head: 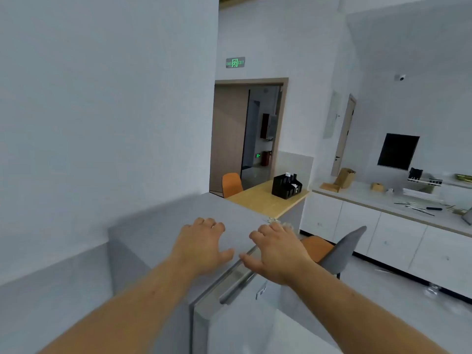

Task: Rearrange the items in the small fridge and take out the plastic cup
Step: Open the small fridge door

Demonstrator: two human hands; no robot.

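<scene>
The small grey fridge stands below me against the white wall, and I look down on its flat top. Its door is closed, with a recessed handle strip along the top front edge. My left hand hovers over the fridge top, palm down, fingers spread, holding nothing. Over the front edge near the handle strip, my right hand is spread the same way and holds nothing. The inside of the fridge and the plastic cup are hidden.
A wooden table with a black organizer box stands beyond the fridge. Orange chairs sit by it, and a grey-backed chair is close on the right. White cabinets with a cluttered counter run along the right wall. An open doorway lies ahead.
</scene>
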